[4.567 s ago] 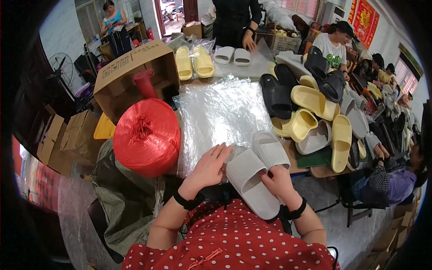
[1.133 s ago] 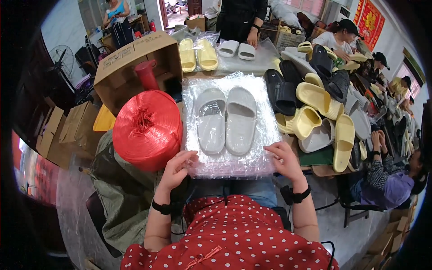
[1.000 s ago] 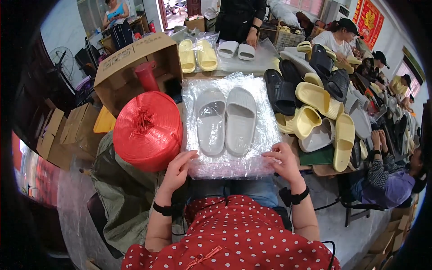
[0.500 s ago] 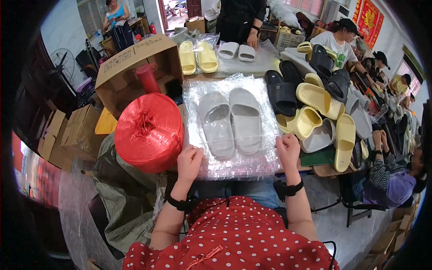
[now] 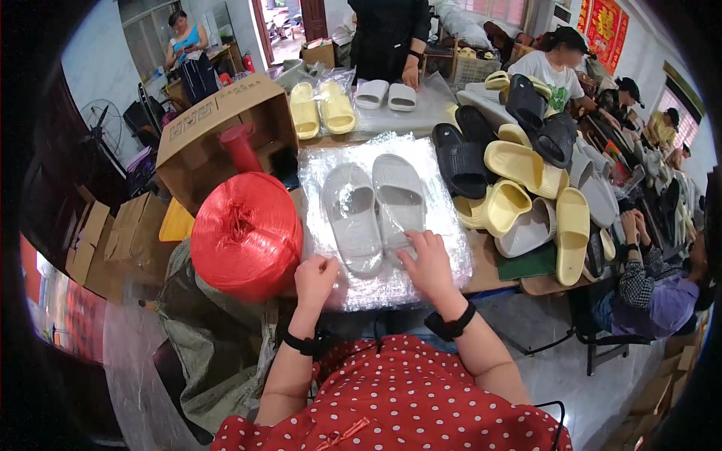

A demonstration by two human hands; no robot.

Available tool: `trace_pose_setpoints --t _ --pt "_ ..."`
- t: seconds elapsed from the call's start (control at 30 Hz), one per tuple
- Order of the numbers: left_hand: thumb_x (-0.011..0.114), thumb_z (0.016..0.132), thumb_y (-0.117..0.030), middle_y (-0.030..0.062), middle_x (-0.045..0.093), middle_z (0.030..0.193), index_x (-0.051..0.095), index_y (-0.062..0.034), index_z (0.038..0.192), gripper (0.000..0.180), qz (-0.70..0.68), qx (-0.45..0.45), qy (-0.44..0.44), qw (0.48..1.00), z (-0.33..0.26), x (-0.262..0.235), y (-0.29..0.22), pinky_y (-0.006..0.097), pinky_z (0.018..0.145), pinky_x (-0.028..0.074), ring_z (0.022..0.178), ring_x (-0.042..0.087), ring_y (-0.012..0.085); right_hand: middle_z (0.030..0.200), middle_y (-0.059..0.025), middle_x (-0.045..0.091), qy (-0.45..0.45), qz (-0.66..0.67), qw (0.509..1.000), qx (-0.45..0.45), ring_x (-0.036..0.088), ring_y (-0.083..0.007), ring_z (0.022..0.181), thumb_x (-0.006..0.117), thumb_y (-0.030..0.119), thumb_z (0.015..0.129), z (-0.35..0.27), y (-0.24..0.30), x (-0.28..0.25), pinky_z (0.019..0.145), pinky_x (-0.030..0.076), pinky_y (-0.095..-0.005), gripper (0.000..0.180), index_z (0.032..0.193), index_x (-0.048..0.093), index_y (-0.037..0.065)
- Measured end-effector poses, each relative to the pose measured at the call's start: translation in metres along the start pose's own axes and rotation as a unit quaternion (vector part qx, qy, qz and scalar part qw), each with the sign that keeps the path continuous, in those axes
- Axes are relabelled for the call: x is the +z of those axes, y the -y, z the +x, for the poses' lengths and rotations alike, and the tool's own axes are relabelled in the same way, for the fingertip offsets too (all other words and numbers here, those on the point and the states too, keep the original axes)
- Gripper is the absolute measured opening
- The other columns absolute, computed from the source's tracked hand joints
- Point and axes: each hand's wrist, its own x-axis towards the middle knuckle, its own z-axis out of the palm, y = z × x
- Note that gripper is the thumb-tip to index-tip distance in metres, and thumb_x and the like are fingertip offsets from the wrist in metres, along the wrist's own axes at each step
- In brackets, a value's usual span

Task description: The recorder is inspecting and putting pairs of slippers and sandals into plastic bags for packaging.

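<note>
A pair of grey slide sandals (image 5: 352,218) lies side by side inside a clear plastic bag (image 5: 444,218), on a stack of shiny clear bags in front of me. My left hand (image 5: 316,282) is closed at the bag's near left edge, apparently pinching the film. My right hand (image 5: 426,263) lies over the heel of the right-hand sandal, fingers apart and touching the plastic there. Glare on the film hides part of the sandals' surface.
A big red roll of plastic twine (image 5: 247,237) stands at the left, before an open cardboard box (image 5: 218,113). Loose black, yellow and grey slides (image 5: 519,161) pile up at the right. Across the table, a person in black (image 5: 387,45) stands by white slides (image 5: 386,95).
My right hand has moved left from the bag's near right edge onto the right sandal's heel, and its fingers have spread. My left hand stays by the near left edge.
</note>
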Motion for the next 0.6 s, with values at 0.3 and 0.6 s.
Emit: trace_pose_setpoints --t 0.3,0.6 --pt "0.075 0.076 -0.050 0.0210 0.071 0.094 0.062 0.0006 0.117 0.066 -0.015 -0.050 0.086 0.995 0.013 0.000 -0.017 0.043 0.078 0.053 0.089 0.068 0.0368 0.105 -0.0152 0.059 0.056 0.072 0.994 0.063 0.054 -0.0361 0.095 0.073 0.020 0.082 -0.002 -0.014 0.012 0.086 0.045 -0.0444 0.041 0.116 0.057 0.005" --pt "0.078 0.077 -0.027 0.0151 0.068 0.094 0.058 0.0033 0.110 0.049 -0.199 -0.062 0.137 0.968 0.019 0.012 -0.026 0.033 0.075 0.051 0.085 0.066 0.0219 0.116 -0.0200 0.050 -0.011 0.097 0.985 0.143 0.055 -0.0368 0.098 0.080 0.026 0.077 -0.007 -0.010 0.004 0.090 0.045 -0.0442 0.066 0.129 0.049 0.000"
